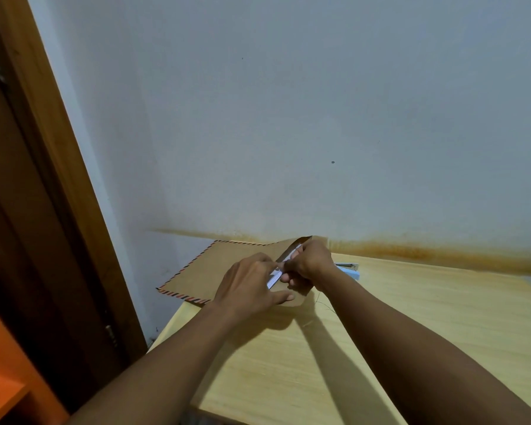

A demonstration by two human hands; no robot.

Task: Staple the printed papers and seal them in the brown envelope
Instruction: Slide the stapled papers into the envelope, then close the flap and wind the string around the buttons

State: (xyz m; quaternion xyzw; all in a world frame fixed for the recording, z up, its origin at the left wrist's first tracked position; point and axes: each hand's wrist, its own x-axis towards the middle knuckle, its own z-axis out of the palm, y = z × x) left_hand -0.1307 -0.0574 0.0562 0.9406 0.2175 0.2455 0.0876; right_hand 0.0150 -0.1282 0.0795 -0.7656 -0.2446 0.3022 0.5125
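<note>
A brown envelope (218,265) with a red-and-black striped border lies on the far left corner of the wooden table (411,326), partly overhanging its left edge. Its flap end points right and is raised. My left hand (249,289) rests on the envelope near the mouth, fingers pinching at the flap strip. My right hand (310,262) grips the lifted flap from the right. A thin white strip (275,277) shows between the two hands at the envelope's mouth. The printed papers are hidden from view. A light blue stapler (350,269) lies just behind my right wrist.
A pale wall (319,118) stands directly behind the table, with a rust-coloured stain along its base. A dark wooden door frame (43,210) runs down the left side. An orange shelf (0,388) sits at the bottom left.
</note>
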